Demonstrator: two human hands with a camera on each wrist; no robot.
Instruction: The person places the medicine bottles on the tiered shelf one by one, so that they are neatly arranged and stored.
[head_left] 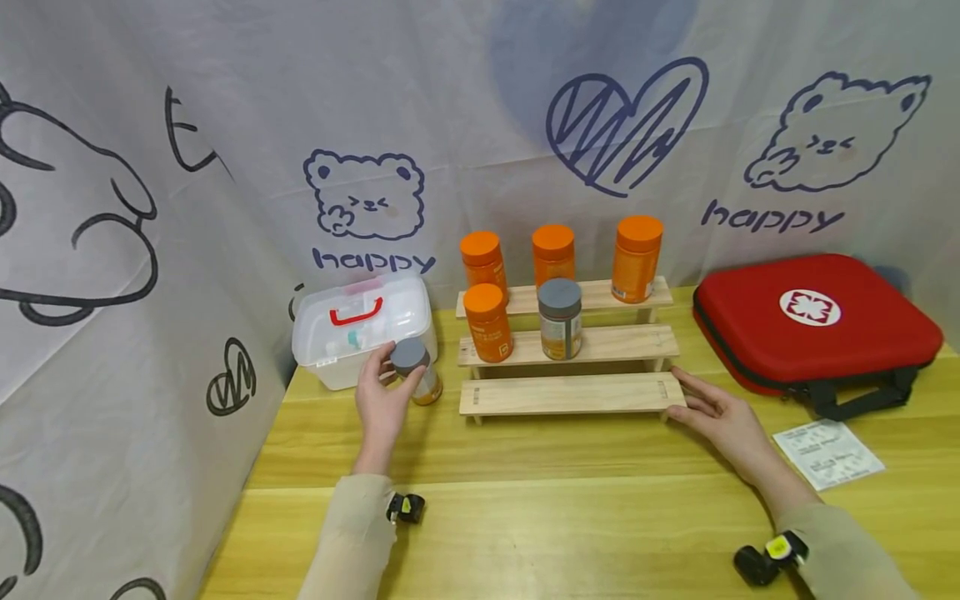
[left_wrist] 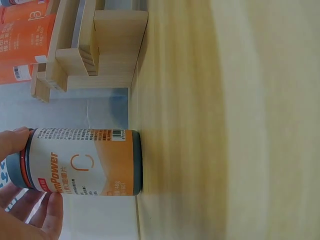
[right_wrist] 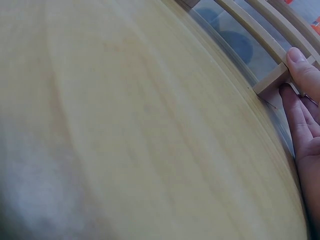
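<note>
My left hand [head_left: 381, 407] holds a supplement bottle [left_wrist: 85, 162] by its grey cap, thumb on one side and fingers on the other. The bottle stands upright at the table surface, left of the three-step wooden rack [head_left: 566, 395]. At the rack's right end, my right hand [head_left: 722, 427] grips the lowest step, its thumb [right_wrist: 301, 70] at the front edge and fingers around the end. Another grey-capped bottle [head_left: 560, 321] is on the middle step, right of an orange bottle [head_left: 488, 325]. Three more orange bottles [head_left: 637, 262] line the top step.
A clear plastic box [head_left: 318, 346] with a red handle sits behind my left hand. To the right lie a red first-aid case [head_left: 817, 325] with a black strap and a flat white packet [head_left: 828, 454]. A printed cloth [head_left: 465, 108] hangs behind the table [head_left: 525, 517].
</note>
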